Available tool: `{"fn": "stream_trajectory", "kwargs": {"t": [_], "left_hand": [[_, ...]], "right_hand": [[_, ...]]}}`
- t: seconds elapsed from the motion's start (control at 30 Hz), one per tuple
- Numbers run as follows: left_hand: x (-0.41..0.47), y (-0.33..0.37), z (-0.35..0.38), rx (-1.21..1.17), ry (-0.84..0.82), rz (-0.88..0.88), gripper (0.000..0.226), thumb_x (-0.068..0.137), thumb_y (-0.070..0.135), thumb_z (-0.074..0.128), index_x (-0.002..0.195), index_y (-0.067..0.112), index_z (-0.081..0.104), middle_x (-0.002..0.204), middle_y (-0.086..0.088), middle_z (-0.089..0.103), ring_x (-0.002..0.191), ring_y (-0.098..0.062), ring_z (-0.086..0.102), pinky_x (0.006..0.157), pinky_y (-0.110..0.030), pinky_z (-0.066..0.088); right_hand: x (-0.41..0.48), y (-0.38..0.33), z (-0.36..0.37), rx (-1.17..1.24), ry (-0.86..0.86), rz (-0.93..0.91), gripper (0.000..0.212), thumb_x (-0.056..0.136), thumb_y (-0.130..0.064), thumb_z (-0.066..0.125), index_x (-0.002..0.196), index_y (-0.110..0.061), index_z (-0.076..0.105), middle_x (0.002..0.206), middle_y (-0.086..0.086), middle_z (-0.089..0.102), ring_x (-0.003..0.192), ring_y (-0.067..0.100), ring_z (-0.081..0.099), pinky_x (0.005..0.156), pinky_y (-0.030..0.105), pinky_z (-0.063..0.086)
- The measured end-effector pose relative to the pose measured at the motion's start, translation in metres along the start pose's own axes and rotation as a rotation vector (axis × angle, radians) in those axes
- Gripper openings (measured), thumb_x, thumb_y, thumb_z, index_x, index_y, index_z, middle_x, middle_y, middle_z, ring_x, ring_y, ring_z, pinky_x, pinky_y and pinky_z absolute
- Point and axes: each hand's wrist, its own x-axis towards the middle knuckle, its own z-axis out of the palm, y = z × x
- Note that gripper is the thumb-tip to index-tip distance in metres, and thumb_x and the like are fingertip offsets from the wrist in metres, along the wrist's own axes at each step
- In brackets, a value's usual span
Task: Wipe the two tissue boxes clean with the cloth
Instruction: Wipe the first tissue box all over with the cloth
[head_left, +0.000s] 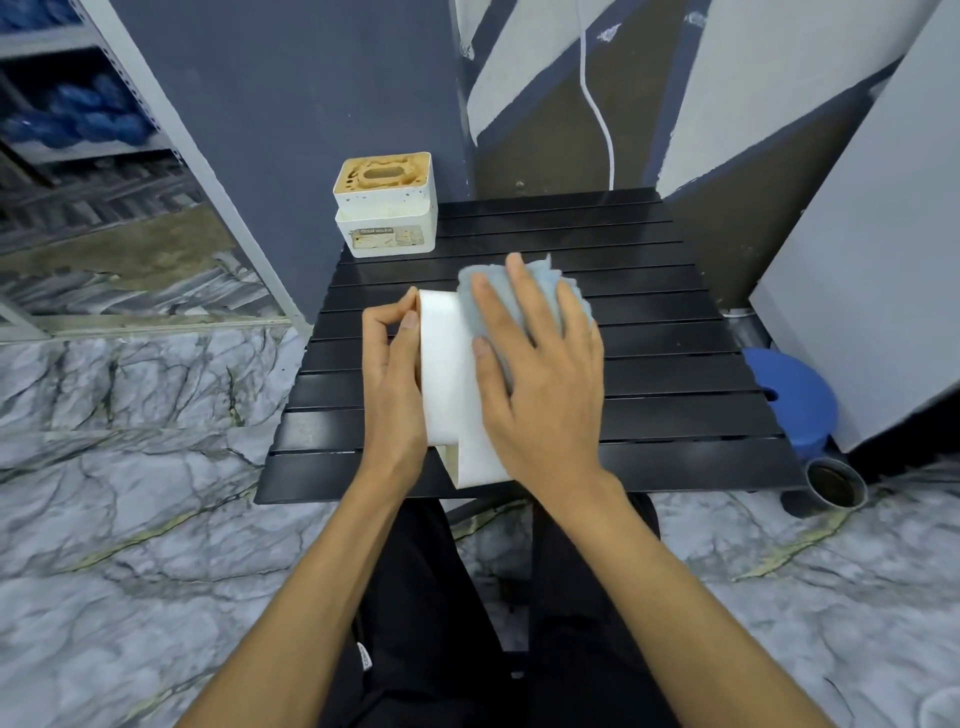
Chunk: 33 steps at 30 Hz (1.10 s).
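Observation:
A white tissue box (447, 374) lies on its side in the middle of the black slatted table (675, 364). My left hand (392, 374) grips its left edge, thumb on top. My right hand (540, 374) lies flat on the box's upper face and presses a light blue cloth (540, 283) onto it; the cloth sticks out past my fingertips. A second white tissue box (385, 208) with a wooden top and an oval slot stands upright at the table's far left corner, apart from both hands.
A blue round stool (795, 395) and a dark pipe end (836, 486) sit on the marble floor right of the table. A white cable (597, 114) hangs behind it. Metal shelving (171, 135) stands at the left. My black-trousered legs are under the near edge.

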Motion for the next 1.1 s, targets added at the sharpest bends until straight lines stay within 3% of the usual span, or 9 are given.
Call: {"fn": "stream_trajectory", "kwargs": {"t": [0.17, 0.23, 0.37, 0.57, 0.73, 0.87, 1.0, 1.1], "left_hand": [[0.004, -0.003, 0.000, 0.005, 0.009, -0.017, 0.010, 0.105, 0.029, 0.046, 0.100, 0.028, 0.055, 0.114, 0.000, 0.065, 0.094, -0.010, 0.058, 0.079, -0.031, 0.048], [0.004, -0.002, -0.001, 0.024, 0.015, 0.002, 0.012, 0.106, 0.028, 0.045, 0.098, 0.026, 0.054, 0.107, 0.008, 0.065, 0.092, -0.007, 0.059, 0.080, -0.029, 0.048], [0.004, -0.002, -0.004, 0.022, 0.008, 0.014, 0.012, 0.106, 0.027, 0.044, 0.098, 0.025, 0.053, 0.095, 0.012, 0.063, 0.089, -0.008, 0.058, 0.078, -0.028, 0.050], [0.008, 0.003, 0.002, 0.014, 0.036, -0.028, 0.011, 0.106, 0.025, 0.045, 0.097, 0.022, 0.051, 0.090, 0.011, 0.060, 0.071, -0.002, 0.054, 0.060, -0.018, 0.047], [0.012, 0.001, -0.002, 0.027, 0.074, -0.043, 0.013, 0.105, 0.029, 0.046, 0.094, 0.022, 0.048, 0.089, 0.016, 0.060, 0.073, 0.000, 0.055, 0.061, -0.017, 0.046], [0.008, 0.002, -0.004, 0.038, 0.087, -0.040, 0.012, 0.106, 0.029, 0.043, 0.097, 0.021, 0.046, 0.085, 0.016, 0.059, 0.069, 0.004, 0.057, 0.060, -0.016, 0.047], [0.011, 0.003, -0.004, 0.033, 0.102, -0.064, 0.013, 0.105, 0.032, 0.043, 0.095, 0.025, 0.047, 0.075, 0.022, 0.060, 0.063, 0.002, 0.053, 0.056, -0.018, 0.045], [0.014, 0.002, -0.003, 0.014, 0.120, -0.077, 0.012, 0.105, 0.032, 0.045, 0.094, 0.025, 0.048, 0.074, 0.024, 0.060, 0.064, 0.003, 0.054, 0.056, -0.016, 0.046]], "right_hand": [[-0.036, -0.006, 0.003, -0.008, -0.026, -0.003, 0.049, 0.100, -0.030, 0.045, 0.148, -0.026, 0.040, 0.158, 0.003, 0.032, 0.143, 0.034, 0.028, 0.112, 0.054, 0.029], [-0.052, -0.015, 0.005, -0.030, -0.050, -0.086, 0.049, 0.098, -0.028, 0.050, 0.147, -0.026, 0.043, 0.157, 0.003, 0.035, 0.144, 0.032, 0.029, 0.109, 0.056, 0.031], [-0.029, -0.014, 0.005, -0.055, -0.052, -0.204, 0.046, 0.098, -0.028, 0.049, 0.144, -0.027, 0.047, 0.154, 0.003, 0.040, 0.141, 0.031, 0.033, 0.110, 0.054, 0.032], [-0.009, 0.006, 0.006, -0.041, -0.014, -0.039, 0.046, 0.101, -0.031, 0.040, 0.146, -0.024, 0.044, 0.156, 0.005, 0.037, 0.141, 0.032, 0.030, 0.111, 0.052, 0.031], [-0.068, -0.013, 0.007, -0.025, -0.097, -0.116, 0.047, 0.100, -0.030, 0.046, 0.147, -0.025, 0.044, 0.157, 0.003, 0.035, 0.146, 0.031, 0.026, 0.111, 0.055, 0.029], [-0.050, -0.010, 0.006, -0.038, -0.121, -0.185, 0.047, 0.099, -0.029, 0.049, 0.145, -0.024, 0.046, 0.156, 0.004, 0.037, 0.144, 0.031, 0.028, 0.112, 0.054, 0.028], [-0.019, 0.006, 0.005, -0.035, -0.110, -0.074, 0.047, 0.100, -0.030, 0.044, 0.147, -0.027, 0.043, 0.156, 0.002, 0.035, 0.143, 0.030, 0.026, 0.113, 0.051, 0.028], [-0.034, 0.003, 0.003, -0.033, -0.128, -0.089, 0.047, 0.100, -0.030, 0.042, 0.147, -0.027, 0.043, 0.157, 0.002, 0.035, 0.144, 0.030, 0.025, 0.112, 0.052, 0.028]]}}
